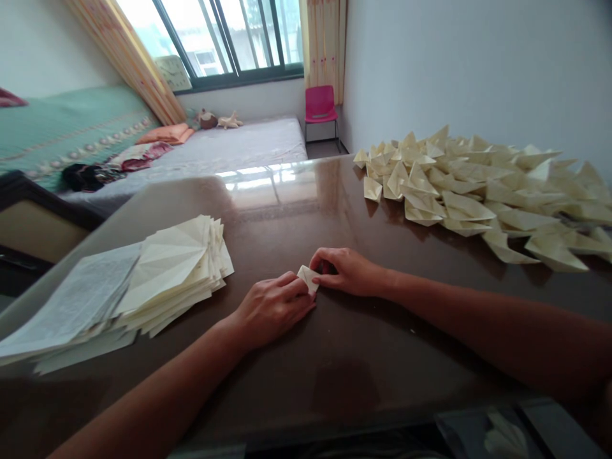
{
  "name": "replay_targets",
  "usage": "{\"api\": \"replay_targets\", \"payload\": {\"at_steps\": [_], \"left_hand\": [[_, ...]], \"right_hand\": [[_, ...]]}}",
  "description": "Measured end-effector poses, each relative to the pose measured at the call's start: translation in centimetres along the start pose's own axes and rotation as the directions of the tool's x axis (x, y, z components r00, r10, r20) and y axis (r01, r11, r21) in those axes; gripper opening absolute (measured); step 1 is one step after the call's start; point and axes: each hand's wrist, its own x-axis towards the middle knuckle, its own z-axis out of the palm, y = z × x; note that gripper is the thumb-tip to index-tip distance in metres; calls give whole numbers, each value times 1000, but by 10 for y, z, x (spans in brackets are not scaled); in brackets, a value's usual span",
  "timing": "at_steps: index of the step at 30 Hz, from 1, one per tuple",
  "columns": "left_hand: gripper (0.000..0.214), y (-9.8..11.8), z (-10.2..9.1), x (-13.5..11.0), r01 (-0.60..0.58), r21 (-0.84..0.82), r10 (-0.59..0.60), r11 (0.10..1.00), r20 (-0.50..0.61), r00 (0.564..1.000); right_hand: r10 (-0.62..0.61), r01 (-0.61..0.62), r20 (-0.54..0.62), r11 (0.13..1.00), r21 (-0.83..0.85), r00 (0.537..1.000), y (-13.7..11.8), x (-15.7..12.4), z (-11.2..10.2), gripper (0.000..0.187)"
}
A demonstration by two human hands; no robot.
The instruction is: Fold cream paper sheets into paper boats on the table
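A small folded piece of cream paper [307, 278] lies on the dark glossy table [344, 357] between both hands. My left hand [272, 309] rests on the table with its fingers curled over the paper's near edge, pressing it down. My right hand [347, 271] meets it from the right, fingertips pinched on the paper's far corner. Most of the paper is hidden under the fingers.
A stack of creased cream sheets [172, 274] lies at the left, overlapping printed pages [71, 306]. A large heap of folded paper shapes [482, 191] covers the right back of the table. Beyond the table are a bed [215, 150], a pink chair [320, 105] and a window [224, 35].
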Motion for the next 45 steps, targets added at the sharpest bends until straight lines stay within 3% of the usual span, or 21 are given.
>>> {"api": "replay_targets", "payload": {"at_steps": [3,5,7,9,11,12,14,17,23,28,33,45], "left_hand": [[13,-2,1,-1,-35,-2,34,999,-45,998],[10,-5,1,-2,1,-56,-7,998,-116,993],[9,-7,2,-3,131,-131,-157,983,-209,965],[11,-9,4,-4,298,-218,-352,929,-281,893],[17,-10,7,-2,389,-319,-477,864,-274,835],[19,-10,8,-1,399,-371,-503,839,-245,829],[18,-10,10,0,382,-464,-507,799,-180,843],[12,-9,10,1,381,-527,-515,760,-130,847],[12,-8,6,1,392,-448,-496,803,-140,857],[11,-6,3,3,373,-451,-478,811,-143,867],[10,-5,4,4,372,-484,-506,792,-181,843],[11,-4,-2,10,393,-597,-579,700,-151,801]], "right_hand": [[40,-42,11,964,261,999,0,2,-1,20],[31,-25,-12,940,341,999,-1,3,-1,19],[11,4,-44,942,335,999,-1,4,-2,16],[-22,48,-98,962,268,995,0,4,-4,14],[-95,120,-158,980,158,983,0,3,-6,12],[-146,164,-177,982,91,973,-1,3,-7,11],[-239,238,-182,971,-27,954,-1,1,-8,11],[-269,255,-153,961,-105,951,-2,-1,-6,13],[-292,267,-167,951,-159,942,-5,-4,-3,20],[-269,268,-197,963,-31,943,-4,-3,-3,19],[-239,269,-240,958,99,941,-5,-1,-3,23],[-130,204,-241,927,314,962,-4,5,0,27]]}}
